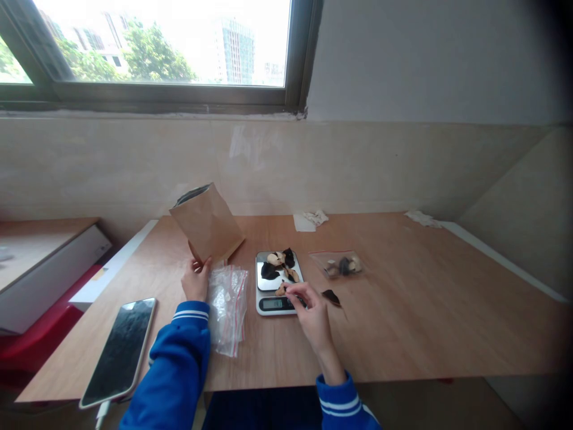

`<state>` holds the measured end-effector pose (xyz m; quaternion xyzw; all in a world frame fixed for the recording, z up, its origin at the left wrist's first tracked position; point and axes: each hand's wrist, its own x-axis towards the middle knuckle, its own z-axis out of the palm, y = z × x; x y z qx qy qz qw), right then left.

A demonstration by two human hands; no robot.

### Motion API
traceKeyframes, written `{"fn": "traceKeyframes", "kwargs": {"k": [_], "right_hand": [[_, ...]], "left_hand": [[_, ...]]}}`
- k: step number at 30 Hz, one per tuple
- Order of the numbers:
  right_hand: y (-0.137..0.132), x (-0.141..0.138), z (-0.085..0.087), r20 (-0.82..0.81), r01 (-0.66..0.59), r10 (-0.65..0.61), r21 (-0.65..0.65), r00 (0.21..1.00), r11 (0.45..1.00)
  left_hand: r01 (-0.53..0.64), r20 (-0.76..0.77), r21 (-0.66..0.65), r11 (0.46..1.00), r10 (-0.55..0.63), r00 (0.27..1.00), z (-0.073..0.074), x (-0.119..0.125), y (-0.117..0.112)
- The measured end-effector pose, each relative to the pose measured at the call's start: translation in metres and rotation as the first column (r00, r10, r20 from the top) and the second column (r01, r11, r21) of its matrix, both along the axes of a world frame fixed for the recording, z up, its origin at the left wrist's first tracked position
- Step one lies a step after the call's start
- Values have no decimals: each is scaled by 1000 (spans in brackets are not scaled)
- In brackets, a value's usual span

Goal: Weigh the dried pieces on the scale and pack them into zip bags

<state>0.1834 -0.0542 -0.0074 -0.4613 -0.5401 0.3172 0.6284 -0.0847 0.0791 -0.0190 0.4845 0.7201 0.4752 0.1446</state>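
Observation:
A brown paper bag (208, 222) with a silvery inside at its mouth leans back on the table. My left hand (196, 279) is closed on its lower left edge. My right hand (312, 312) pinches a small tan dried piece (280, 290) over the front of a kitchen scale (261, 285). On the scale's shiny plate lie several dried pieces (276, 258), dark and pale, perhaps dried fungus. The digits on its display are too small to read. Right of the scale, a dark dried piece (331, 297) rests on the wood.
Clear zip bags (227, 310) lie beside my left wrist. A filled zip bag (339, 264) sits right of the scale. A phone (120, 352) with a cable is at the table's left. Crumpled tissue (316, 217) lies by the wall, under a window.

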Motion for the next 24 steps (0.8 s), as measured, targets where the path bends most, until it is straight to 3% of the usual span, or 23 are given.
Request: {"fn": "traceKeyframes", "kwargs": {"k": [10,14,17,24], "right_hand": [[19,-10,-3,185,100,-124,134,975,986],[26,-15,-3,427,129,-190,170,884,977],[25,-15,-3,516,171,-242,181,822,969],[11,0,-3,395,257,-319,203,862,945]], "left_hand": [[57,34,-12,998,-57,998,1,2,-1],[62,43,-15,998,-61,997,1,2,-2],[70,50,-16,997,-69,996,1,1,-2],[72,39,-27,997,-71,997,1,1,-2]]}}
